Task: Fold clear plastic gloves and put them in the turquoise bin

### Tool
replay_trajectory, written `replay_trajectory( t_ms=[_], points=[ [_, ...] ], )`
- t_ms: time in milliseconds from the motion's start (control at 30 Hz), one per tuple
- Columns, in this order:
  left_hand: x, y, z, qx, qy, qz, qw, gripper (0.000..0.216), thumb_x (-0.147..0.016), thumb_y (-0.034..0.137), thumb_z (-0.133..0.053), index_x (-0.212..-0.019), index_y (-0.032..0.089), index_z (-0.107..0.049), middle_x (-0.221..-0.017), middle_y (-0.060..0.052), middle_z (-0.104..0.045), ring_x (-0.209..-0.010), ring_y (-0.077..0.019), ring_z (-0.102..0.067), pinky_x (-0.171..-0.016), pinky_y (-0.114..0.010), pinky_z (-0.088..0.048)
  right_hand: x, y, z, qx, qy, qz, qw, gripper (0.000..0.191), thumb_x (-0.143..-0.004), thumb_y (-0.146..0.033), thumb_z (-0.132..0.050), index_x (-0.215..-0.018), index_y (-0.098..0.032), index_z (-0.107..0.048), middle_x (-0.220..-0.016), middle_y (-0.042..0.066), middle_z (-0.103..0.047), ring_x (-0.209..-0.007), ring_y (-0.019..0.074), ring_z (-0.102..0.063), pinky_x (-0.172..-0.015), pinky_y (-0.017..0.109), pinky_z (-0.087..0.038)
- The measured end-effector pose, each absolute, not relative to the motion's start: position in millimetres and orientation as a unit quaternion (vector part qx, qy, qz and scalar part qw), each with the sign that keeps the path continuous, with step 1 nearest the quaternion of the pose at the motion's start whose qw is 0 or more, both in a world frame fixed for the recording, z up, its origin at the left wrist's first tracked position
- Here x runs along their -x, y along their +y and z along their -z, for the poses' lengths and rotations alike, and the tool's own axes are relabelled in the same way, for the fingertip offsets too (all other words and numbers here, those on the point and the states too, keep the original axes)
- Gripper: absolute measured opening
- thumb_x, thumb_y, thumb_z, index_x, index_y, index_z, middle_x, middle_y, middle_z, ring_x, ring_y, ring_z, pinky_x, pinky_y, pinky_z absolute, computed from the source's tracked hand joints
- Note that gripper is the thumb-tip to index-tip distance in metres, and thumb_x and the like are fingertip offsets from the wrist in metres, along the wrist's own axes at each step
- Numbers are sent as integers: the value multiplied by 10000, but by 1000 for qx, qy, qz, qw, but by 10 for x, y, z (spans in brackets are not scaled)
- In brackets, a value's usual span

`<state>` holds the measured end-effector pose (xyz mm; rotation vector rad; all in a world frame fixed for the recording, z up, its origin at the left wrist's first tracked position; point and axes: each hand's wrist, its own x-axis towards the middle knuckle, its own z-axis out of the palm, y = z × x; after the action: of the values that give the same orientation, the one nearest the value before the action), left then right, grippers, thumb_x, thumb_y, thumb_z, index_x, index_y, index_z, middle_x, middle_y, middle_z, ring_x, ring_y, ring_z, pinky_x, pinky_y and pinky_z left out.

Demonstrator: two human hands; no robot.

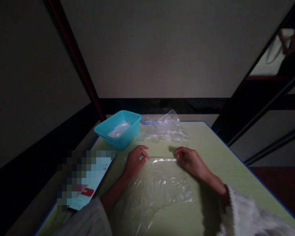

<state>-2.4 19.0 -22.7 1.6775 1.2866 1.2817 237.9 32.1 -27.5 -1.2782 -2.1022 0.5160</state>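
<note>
A clear plastic bag (162, 188) lies crinkled on the pale green table, its far edge running between my two hands. My left hand (135, 161) pinches that edge at its left corner, thumb and fingers closed. At the right corner, my right hand (190, 160) has its fingers curled together on the same edge. Beyond them, more clear plastic bags (162, 127) lie in a loose heap at the table's far side.
A turquoise plastic basin (123, 139) with a clear packet (120, 128) inside stands at the far left. A lit screen device (94, 178), partly blurred out, lies by my left forearm. The table (226, 177) has a blue edge; panels rise behind it.
</note>
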Motion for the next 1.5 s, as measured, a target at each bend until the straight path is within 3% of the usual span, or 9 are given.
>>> replay_trajectory(
  t_ms=[133,300,500,567,667,767,1167,1333,1500],
  points=[
    [28,132,246,-673,473,-453,342,291,-570,78,-464,-817,157,-596,-518,43,-590,-569,-138,-551,-651,-248,-404,-2404,313,270,482,-808,-172,292,403,-511,19,-384,-805,-167,-586,-702,11,-640,-662,168,-581,-622,279,-426],
    [64,107,311,-733,416,-396,366,223,-628,166,-503,-827,140,-600,-574,11,-607,-568,-145,-551,-583,-239,-406,-2416,262,180,478,-819,-121,294,450,-479,44,-347,-796,-168,-587,-770,40,-650,-746,190,-580,-681,321,-438],
    [19,61,269,-757,443,-384,288,177,-745,224,-465,-805,144,-612,-640,-19,-620,-602,-151,-567,-605,-251,-444,-2228,82,96,354,-906,-93,213,353,-777,-60,-394,-1073,-130,-574,-1055,121,-649,-988,227,-580,-883,447,-417],
    [-20,29,263,-770,458,-375,238,173,-749,186,-454,-793,157,-618,-730,-43,-641,-693,-166,-590,-668,-265,-458,-2149,22,127,325,-925,-98,169,371,-870,-190,-408,-1228,-137,-489,-1246,141,-554,-1141,234,-508,-1005,503,-304],
    [-74,-11,301,-796,443,-352,215,222,-727,126,-458,-866,175,-625,-888,-66,-652,-854,-185,-591,-788,-287,-456,-2082,-25,197,300,-939,-111,130,487,-894,-344,-435,-1339,-155,-373,-1361,156,-429,-1251,239,-398,-1066,541,-173],
    [-99,-19,362,-797,447,-327,242,259,-703,86,-473,-904,168,-616,-913,-72,-651,-883,-191,-584,-822,-301,-450,-2091,-14,219,302,-938,-125,117,501,-898,-381,-431,-1341,-154,-372,-1345,160,-447,-1244,241,-409,-1066,558,-164],
    [-72,42,376,-754,472,-343,302,252,-636,16,-512,-825,158,-601,-821,-28,-633,-783,-156,-577,-748,-259,-448,-2334,129,105,385,-910,-76,136,351,-920,-333,-390,-1205,-176,-522,-1163,85,-626,-1089,247,-565,-969,452,-417],
    [-51,35,396,-753,479,-341,296,280,-656,28,-524,-882,167,-615,-905,-52,-651,-872,-181,-589,-826,-299,-449,-2330,142,131,385,-907,-96,144,329,-930,-274,-368,-1216,-182,-503,-1148,87,-634,-1010,222,-615,-1043,522,-290],
    [-14,35,418,-788,466,-326,237,420,-668,63,-535,-1064,188,-599,-1098,-83,-622,-1044,-224,-545,-950,-364,-399,-2340,197,255,415,-897,-54,142,394,-924,-306,-365,-1285,-164,-438,-1236,140,-565,-1166,267,-498,-1034,582,-238]
  ],
)
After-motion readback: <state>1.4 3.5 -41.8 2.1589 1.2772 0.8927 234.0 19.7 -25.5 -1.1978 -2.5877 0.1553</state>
